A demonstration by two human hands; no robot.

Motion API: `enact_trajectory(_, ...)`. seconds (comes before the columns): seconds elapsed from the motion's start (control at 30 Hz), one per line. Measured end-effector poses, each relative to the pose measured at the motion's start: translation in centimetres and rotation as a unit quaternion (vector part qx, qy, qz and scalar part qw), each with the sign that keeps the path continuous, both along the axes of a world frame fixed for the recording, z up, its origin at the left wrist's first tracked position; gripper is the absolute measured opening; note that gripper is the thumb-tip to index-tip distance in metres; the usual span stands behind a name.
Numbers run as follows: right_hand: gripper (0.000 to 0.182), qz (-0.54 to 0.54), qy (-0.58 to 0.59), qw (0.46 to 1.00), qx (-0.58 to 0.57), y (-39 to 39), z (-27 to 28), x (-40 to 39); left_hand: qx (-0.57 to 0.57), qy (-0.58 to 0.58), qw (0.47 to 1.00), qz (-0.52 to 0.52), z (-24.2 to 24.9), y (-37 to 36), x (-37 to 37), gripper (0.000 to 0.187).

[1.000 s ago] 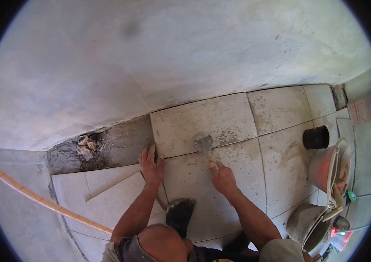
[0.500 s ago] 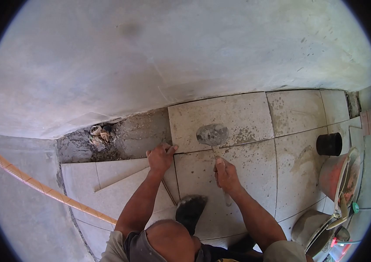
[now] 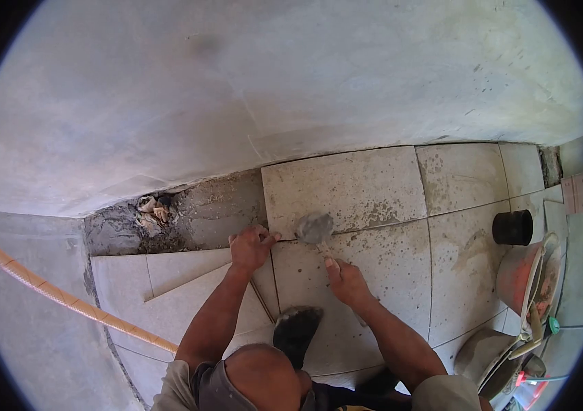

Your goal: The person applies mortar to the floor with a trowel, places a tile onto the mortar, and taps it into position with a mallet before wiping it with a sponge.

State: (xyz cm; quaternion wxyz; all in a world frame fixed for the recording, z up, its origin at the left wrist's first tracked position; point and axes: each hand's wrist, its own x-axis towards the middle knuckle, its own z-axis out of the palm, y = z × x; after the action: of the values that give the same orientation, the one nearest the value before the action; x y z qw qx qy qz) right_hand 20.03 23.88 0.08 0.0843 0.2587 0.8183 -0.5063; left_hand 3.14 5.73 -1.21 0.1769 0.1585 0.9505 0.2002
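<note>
My right hand point(image 3: 347, 282) is closed around the handle of a trowel point(image 3: 315, 227) with a grey, mortar-stained blade. The blade is over the front edge of a large pale tile point(image 3: 346, 185) beside the wall, near its left corner; whether it touches cannot be made out. At that corner, where the tile joints meet, my left hand point(image 3: 250, 249) rests with bent fingers apart, the thumb toward the seam. It holds nothing visible. Left of the tile lies a bed of wet grey mortar point(image 3: 219, 216), with crumpled scraps point(image 3: 153, 214) at its far side.
A plain wall point(image 3: 305, 75) runs along the back. At right stand a black cup point(image 3: 513, 227), a reddish bucket point(image 3: 516, 274) and a grey bucket point(image 3: 483, 356). A loose narrow tile piece point(image 3: 192, 281) lies at left, near an orange-wrapped hose point(image 3: 65, 296). My knee and boot point(image 3: 296, 332) are close below.
My right hand has moved the trowel left and toward me, from the middle of the tile to its front left edge. My left hand stays at the corner.
</note>
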Motion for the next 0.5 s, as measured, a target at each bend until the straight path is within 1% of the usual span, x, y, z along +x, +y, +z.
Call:
enact_trajectory(0.03,0.043,-0.001,0.003,1.000,0.002,0.1,0.4,-0.1,-0.008,-0.008,1.000,-0.002,0.1,0.1,-0.1,0.033)
enact_trajectory(0.1,0.042,-0.028,0.009,0.988,-0.148,0.1,1.2,0.1,0.001,0.005,1.000,-0.006,-0.4,0.0,-0.1,0.033)
enact_trajectory(0.13,0.042,-0.029,0.009,0.988,-0.149,-0.1,0.8,0.1,0.008,0.019,1.000,-0.012,-0.6,-0.1,-0.1,0.033)
enact_trajectory(0.2,0.042,-0.035,-0.034,0.991,-0.126,-0.2,-0.3,-0.2,0.002,0.021,1.000,-0.010,-0.6,-0.1,0.0,0.033)
enact_trajectory(0.23,0.042,-0.036,-0.032,0.991,-0.124,-0.2,0.2,-0.1,-0.003,0.021,1.000,-0.012,-0.5,0.0,0.0,0.032)
enact_trajectory(0.3,0.043,-0.047,-0.028,0.986,-0.160,0.0,1.4,-0.2,0.004,0.027,1.000,-0.011,-0.4,0.3,-0.2,0.033)
enact_trajectory(0.33,0.043,-0.049,-0.031,0.985,-0.162,-0.2,1.0,0.2,0.004,0.024,1.000,-0.012,-0.4,0.0,0.1,0.033)
enact_trajectory(0.4,0.042,-0.027,0.054,0.996,-0.062,0.0,0.0,0.5,0.005,0.025,1.000,-0.012,-0.7,-0.1,0.1,0.033)
enact_trajectory(0.43,0.042,-0.028,0.055,0.996,-0.061,0.0,0.2,0.7,0.006,0.027,1.000,-0.014,-0.7,-0.1,0.0,0.033)
enact_trajectory(0.5,0.041,-0.026,-0.027,0.994,-0.101,0.2,0.5,0.7,0.011,0.024,1.000,-0.011,-0.7,0.1,-0.4,0.035)
